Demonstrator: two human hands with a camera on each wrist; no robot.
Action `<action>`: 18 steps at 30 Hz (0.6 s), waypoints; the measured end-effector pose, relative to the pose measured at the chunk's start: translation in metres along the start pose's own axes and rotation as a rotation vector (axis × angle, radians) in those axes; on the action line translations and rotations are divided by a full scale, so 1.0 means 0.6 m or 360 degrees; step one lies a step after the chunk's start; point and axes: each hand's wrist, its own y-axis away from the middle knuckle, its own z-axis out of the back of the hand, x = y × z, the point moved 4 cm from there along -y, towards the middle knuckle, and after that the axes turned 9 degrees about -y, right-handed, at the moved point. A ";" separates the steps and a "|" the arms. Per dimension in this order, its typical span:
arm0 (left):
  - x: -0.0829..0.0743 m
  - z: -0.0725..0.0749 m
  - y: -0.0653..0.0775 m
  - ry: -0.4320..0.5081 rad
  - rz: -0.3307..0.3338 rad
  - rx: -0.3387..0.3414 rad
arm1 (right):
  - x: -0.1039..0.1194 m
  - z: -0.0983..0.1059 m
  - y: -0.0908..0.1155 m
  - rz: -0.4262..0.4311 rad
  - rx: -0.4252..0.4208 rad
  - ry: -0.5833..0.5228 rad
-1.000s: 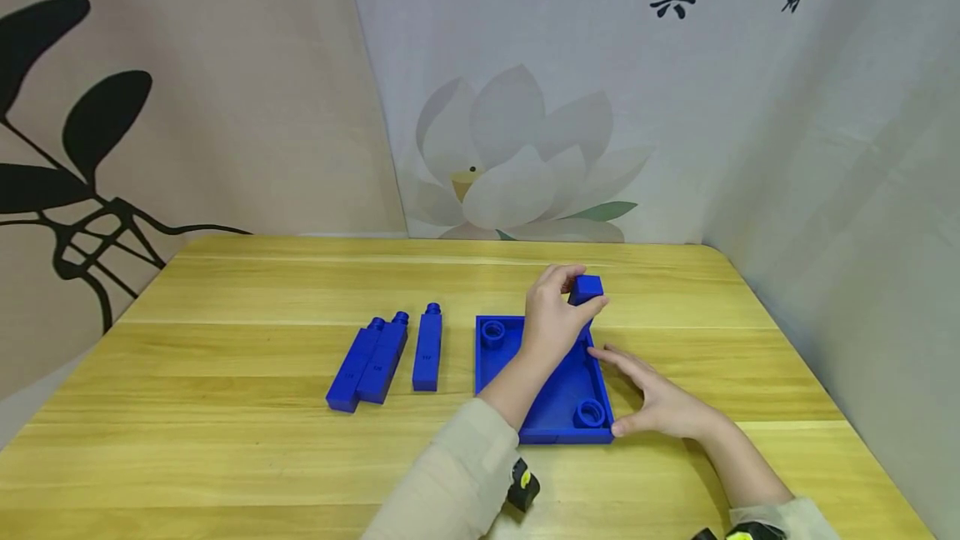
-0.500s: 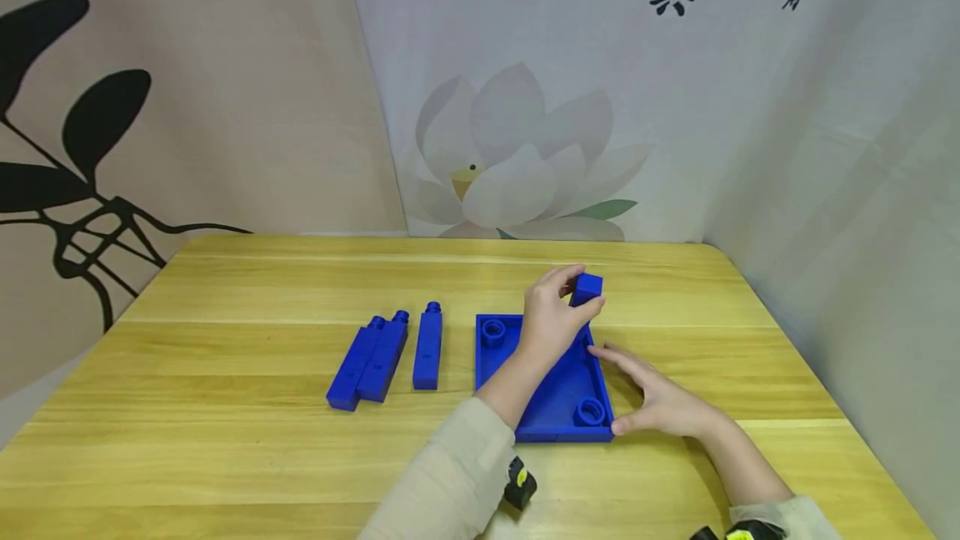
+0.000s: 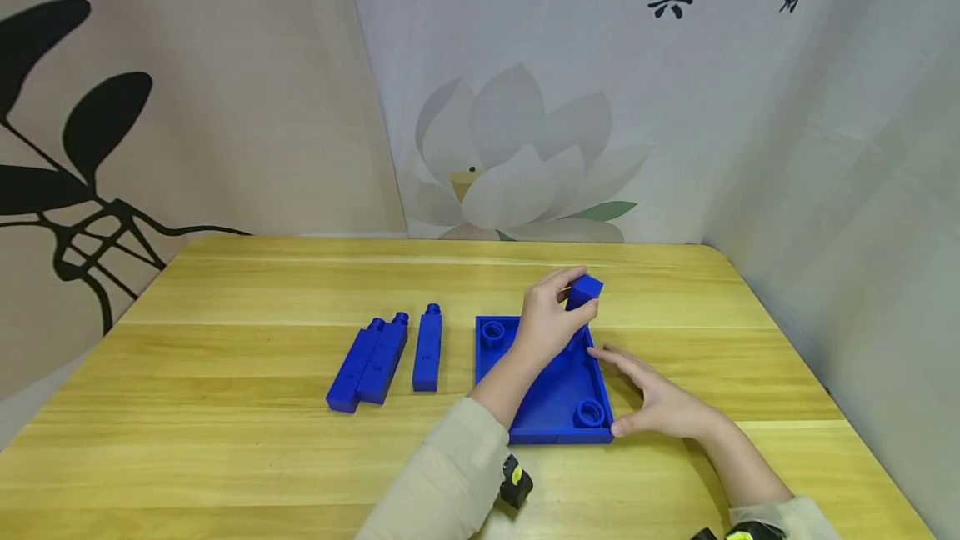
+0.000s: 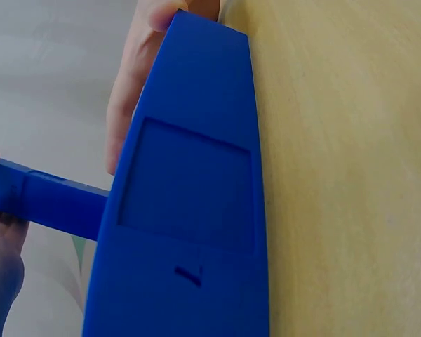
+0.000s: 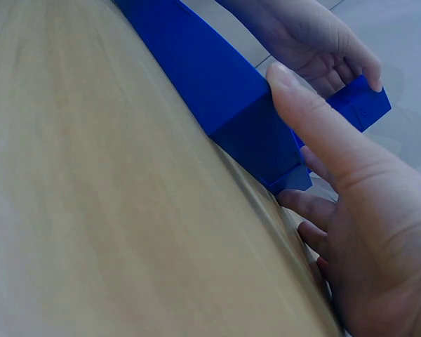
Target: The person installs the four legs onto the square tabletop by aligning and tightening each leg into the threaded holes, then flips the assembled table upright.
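Observation:
A blue square tabletop [image 3: 555, 407] lies underside up like a shallow tray, with a raised rim. Round sockets show in its far left and near right corners; my left forearm hides the near left one. At the far right corner my left hand [image 3: 546, 319] pinches a blue square table leg [image 3: 584, 290] between thumb and fingers. This leg stands roughly upright, its lower end mostly hidden by the hand. My right hand [image 3: 660, 398] presses the tabletop's right side, thumb at the near right corner and fingers spread along the rim; the right wrist view shows this thumb [image 5: 295, 88] on the edge.
Left of the tabletop, two blue legs [image 3: 348, 369] lie side by side, touching, and another blue leg [image 3: 427, 352] lies apart. Each has a threaded peg at its far end. The wooden table [image 3: 225, 398] meets a printed cloth backdrop [image 3: 525, 90] behind and at the sides.
The leg in my left hand has turned, its top now showing corner-on. My left hand and forearm have shifted slightly left. The right hand and the tabletop stay put.

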 end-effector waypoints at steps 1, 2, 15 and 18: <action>-0.001 0.000 0.000 -0.0008 -0.0008 0.0006 | 0.000 0.000 0.000 -0.0004 -0.0002 -0.0001; -0.001 0.000 0.000 -0.0011 -0.0015 0.0009 | 0.000 0.001 0.001 -0.0010 -0.0003 0.0001; 0.008 -0.002 0.006 -0.0050 0.0032 -0.0037 | -0.003 0.001 0.000 -0.0043 -0.0013 -0.0031; 0.006 -0.002 0.008 -0.0102 0.0048 -0.0110 | -0.003 0.001 0.001 -0.0048 -0.0014 -0.0033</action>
